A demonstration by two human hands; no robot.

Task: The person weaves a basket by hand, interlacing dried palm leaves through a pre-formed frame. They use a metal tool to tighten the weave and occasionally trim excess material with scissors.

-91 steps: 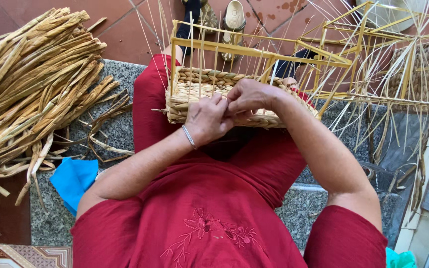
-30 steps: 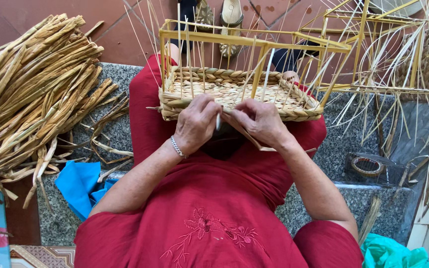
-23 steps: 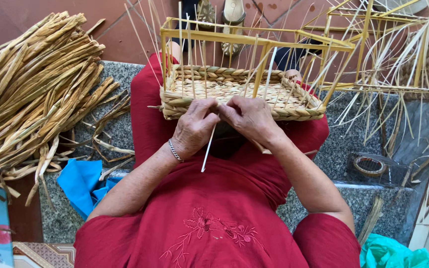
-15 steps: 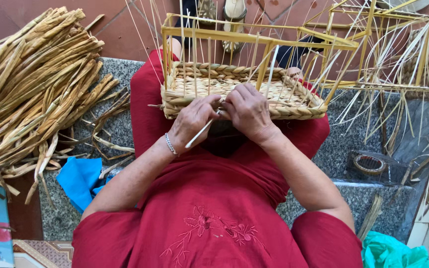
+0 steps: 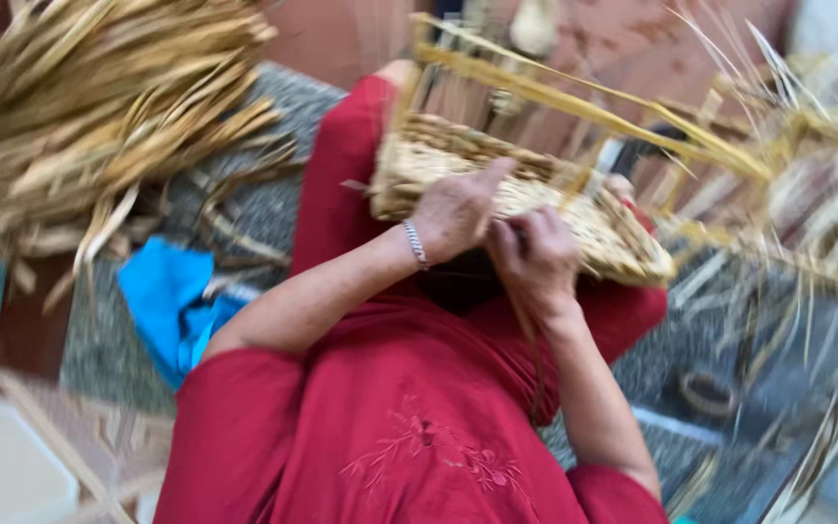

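The basket (image 5: 521, 199) rests on the person's lap, tilted, with both hands at its near rim. Its base looks fully woven — a flat, dense mat — and the side wall has risen only a few rows, while bare upright stakes (image 5: 574, 92) stand well above the weave (so, by my judgement, most of the wall and the rim finish are yet to do). The left hand (image 5: 453, 209) lies on the basket's near edge, thumb and fingers pinched narrow; the blur hides whether a strand is in that grip. The right hand (image 5: 535, 257), just beside it, is curled closed on a thin strand (image 5: 538, 374) that trails down toward the person. Left of the basket lies a big bundle of reeds (image 5: 89, 107) — plenty of stock — and a blue cloth (image 5: 172, 301) below it.
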